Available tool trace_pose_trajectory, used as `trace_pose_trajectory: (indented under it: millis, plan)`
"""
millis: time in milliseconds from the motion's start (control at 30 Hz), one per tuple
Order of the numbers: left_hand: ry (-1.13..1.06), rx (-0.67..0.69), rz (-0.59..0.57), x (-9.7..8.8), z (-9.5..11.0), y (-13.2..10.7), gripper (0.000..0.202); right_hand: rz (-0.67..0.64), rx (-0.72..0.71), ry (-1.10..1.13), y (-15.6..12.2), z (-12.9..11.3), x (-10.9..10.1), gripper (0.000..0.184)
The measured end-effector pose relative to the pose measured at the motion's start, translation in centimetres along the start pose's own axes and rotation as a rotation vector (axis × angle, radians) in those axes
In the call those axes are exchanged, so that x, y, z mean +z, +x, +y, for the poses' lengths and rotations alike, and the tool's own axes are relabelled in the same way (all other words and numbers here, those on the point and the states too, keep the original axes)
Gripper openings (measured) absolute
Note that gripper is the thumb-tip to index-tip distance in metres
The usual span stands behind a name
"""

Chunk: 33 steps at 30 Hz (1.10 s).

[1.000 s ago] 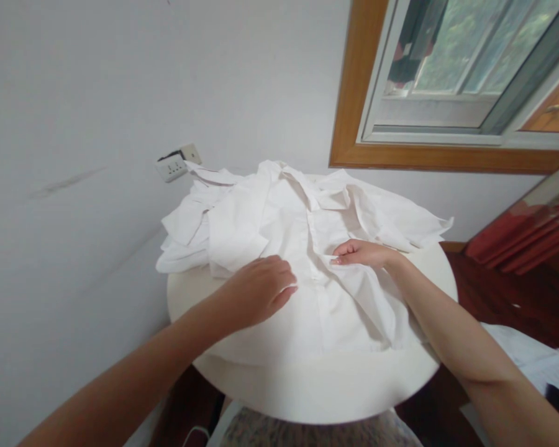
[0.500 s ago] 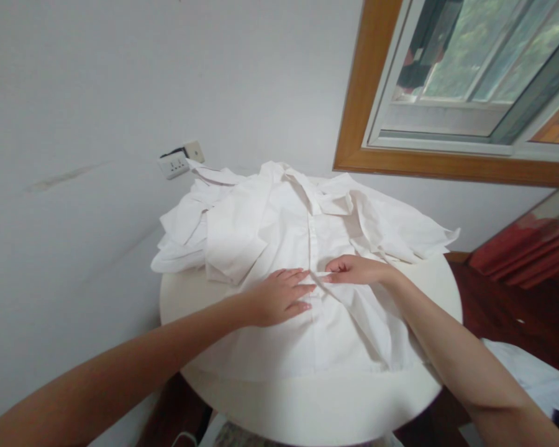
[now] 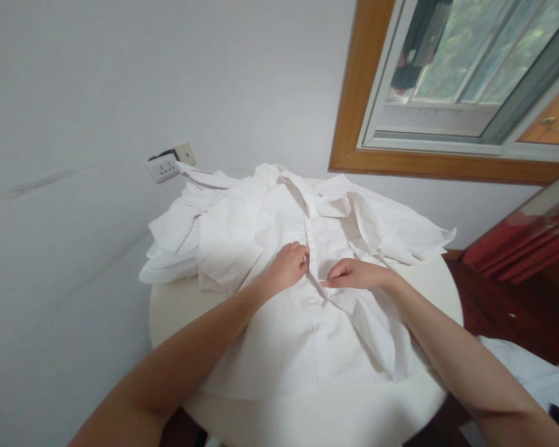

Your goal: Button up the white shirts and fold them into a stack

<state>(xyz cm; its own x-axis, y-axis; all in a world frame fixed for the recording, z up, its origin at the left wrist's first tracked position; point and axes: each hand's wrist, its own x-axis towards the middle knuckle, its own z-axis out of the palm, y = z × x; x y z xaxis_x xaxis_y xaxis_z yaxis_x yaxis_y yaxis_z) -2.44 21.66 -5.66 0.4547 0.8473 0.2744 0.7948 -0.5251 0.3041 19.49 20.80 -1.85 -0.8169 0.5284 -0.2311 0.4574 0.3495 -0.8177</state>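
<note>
A white button-up shirt (image 3: 279, 323) lies front-up and spread over a round white table (image 3: 317, 422), collar toward the wall. My left hand (image 3: 289, 266) rests on the shirt's left front panel with its fingers curled, pinching the fabric edge at the button placket. My right hand (image 3: 351, 274) lies just to the right of the placket, fingers pressed together on the opposite edge of the opening. The two hands are a few centimetres apart across the placket. The sleeves are bunched at the shirt's left and right sides.
The table stands against a white wall with a power socket (image 3: 166, 165) behind the shirt's left sleeve. A wood-framed window (image 3: 447, 93) is at the upper right. Red fabric (image 3: 526, 242) and a dark red floor lie to the right; white sheets (image 3: 531, 372) sit lower right.
My left hand moved up and right from lying flat on the shirt to the placket, its fingers curling onto the fabric. My right hand stayed nearly in place.
</note>
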Motion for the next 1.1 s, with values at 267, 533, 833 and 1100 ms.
trace_pose_trajectory:
  millis: [267, 533, 833, 1100]
  plan:
    - [-0.089, 0.061, 0.009, 0.3, -0.6, 0.0, 0.023, 0.563, 0.156, 0.027, 2.1, 0.7, 0.5, 0.046]
    - [-0.110, 0.053, 0.030, 0.6, -0.8, -0.3, 0.029, 0.502, 0.380, -0.110, 5.2, -0.3, 0.9, 0.026]
    - [-0.162, 0.027, 0.024, 0.0, -0.6, -0.4, 0.023, 0.582, 0.253, 0.091, 4.9, 2.6, 1.6, 0.008]
    - [-0.145, -0.010, 0.037, 0.7, -0.7, -0.1, 0.008, 0.573, 0.198, 0.254, 4.7, 3.0, 1.3, 0.014]
